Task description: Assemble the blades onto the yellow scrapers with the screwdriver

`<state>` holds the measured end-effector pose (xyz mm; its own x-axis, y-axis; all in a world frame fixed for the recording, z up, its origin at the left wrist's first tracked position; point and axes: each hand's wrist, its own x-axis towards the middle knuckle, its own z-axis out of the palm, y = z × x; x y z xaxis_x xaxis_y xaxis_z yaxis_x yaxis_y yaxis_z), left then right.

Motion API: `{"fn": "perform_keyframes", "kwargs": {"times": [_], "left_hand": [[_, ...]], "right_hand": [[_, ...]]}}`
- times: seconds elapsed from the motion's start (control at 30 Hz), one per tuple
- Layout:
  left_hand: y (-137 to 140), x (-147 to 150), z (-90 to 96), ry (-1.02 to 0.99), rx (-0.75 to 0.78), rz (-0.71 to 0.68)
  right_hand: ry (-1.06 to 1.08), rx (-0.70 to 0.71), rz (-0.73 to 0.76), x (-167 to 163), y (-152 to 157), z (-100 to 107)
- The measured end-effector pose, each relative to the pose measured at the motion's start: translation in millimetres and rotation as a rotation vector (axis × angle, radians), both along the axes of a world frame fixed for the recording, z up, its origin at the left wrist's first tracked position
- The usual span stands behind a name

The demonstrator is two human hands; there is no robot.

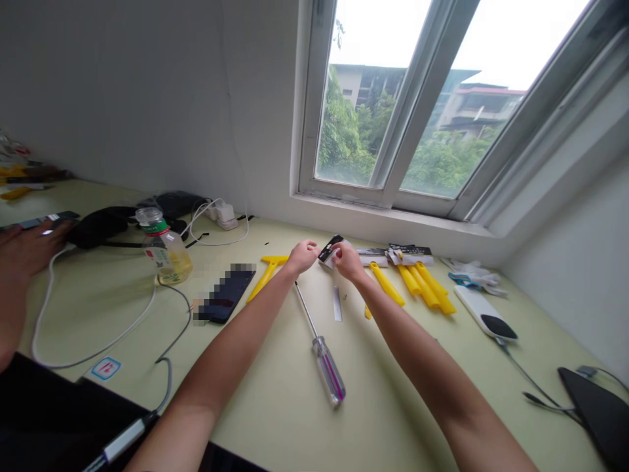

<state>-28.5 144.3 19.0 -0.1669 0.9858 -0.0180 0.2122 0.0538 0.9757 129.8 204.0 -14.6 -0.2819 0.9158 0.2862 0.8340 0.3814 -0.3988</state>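
My right hand (348, 259) pinches a small black-and-white packaging card (326, 252) above the far part of the table. Close by on the left, my left hand (303, 257) has its fingers curled together; whatever they hold, if anything, is too small to make out. A yellow scraper (263, 278) lies beside my left forearm. Between my forearms rests a screwdriver (328, 370) with a clear and purple handle, its tip pointing away. A flat metal blade (337, 304) lies below the card, with tiny screws (344, 297) beside it.
Several yellow scrapers (426, 286) with packaging cards lie at the right, before gloves (474, 276) and a white power bank (484, 313). Leftward are a phone (227, 294), a bottle (166, 252), cables and another person's hand (37, 248). A window wall borders the back.
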Motion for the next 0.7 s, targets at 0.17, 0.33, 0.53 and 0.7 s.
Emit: {"fn": "perform_keyframes", "kwargs": {"times": [0.17,0.33,0.53,0.7], "left_hand": [[-1,-2,2.5,-0.042,0.022,-0.048],[-10,-5,12.4,-0.161,0.022,-0.243],[-32,-17,5.0,-0.245,0.029,-0.19],[-61,-26,-11.6,-0.415,-0.013,-0.142]], "right_hand": [[0.247,0.027,0.072,1,-27,9],[0.373,0.041,0.228,11,-60,24],[0.224,0.022,0.285,65,-96,26],[-0.008,-0.08,0.319,90,-118,16]]}}
